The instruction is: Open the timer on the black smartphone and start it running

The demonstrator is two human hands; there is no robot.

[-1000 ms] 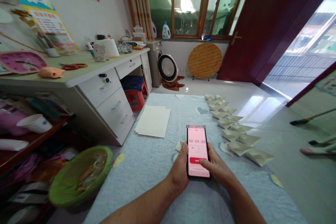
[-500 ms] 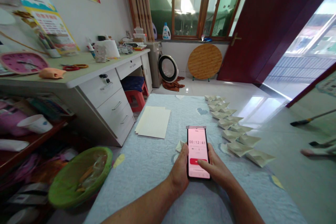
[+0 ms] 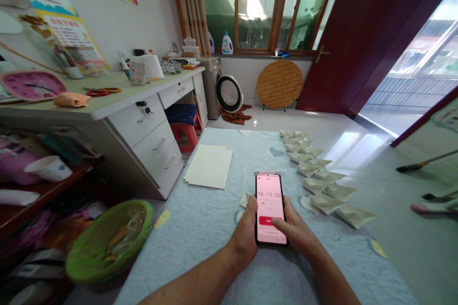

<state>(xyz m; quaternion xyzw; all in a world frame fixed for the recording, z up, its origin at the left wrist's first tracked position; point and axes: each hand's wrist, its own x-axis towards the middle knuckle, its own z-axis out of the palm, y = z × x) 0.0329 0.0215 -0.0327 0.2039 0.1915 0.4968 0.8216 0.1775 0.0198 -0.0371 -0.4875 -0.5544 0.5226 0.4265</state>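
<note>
Between my two hands is a smartphone point(image 3: 269, 207), upright, its pink screen showing 00:13:50 above a red button. My left hand point(image 3: 246, 228) grips its left edge, thumb along the side. On the right edge, my right hand point(image 3: 298, 228) is closed round the phone, its thumb over the red button. Just behind my left thumb a small folded paper piece point(image 3: 244, 199) shows in part; the rest is hidden. Several folded paper boats point(image 3: 324, 202) stand in rows along the right side of the cloth. Pale paper sheets point(image 3: 211, 167) lie stacked at the far left.
A light-blue quilted cloth point(image 3: 193, 228) covers the surface under my hands. Left of it are a green basket point(image 3: 143, 248) and a desk with white drawers point(image 3: 143, 128). A red stool point(image 3: 188, 136) is by the desk; a round wooden tabletop point(image 3: 279, 84) leans against the back wall.
The number on the phone screen has gone from 00:12:41 to 00:13:50. My right thumb has shifted very slightly right; both hands keep their hold on the phone.
</note>
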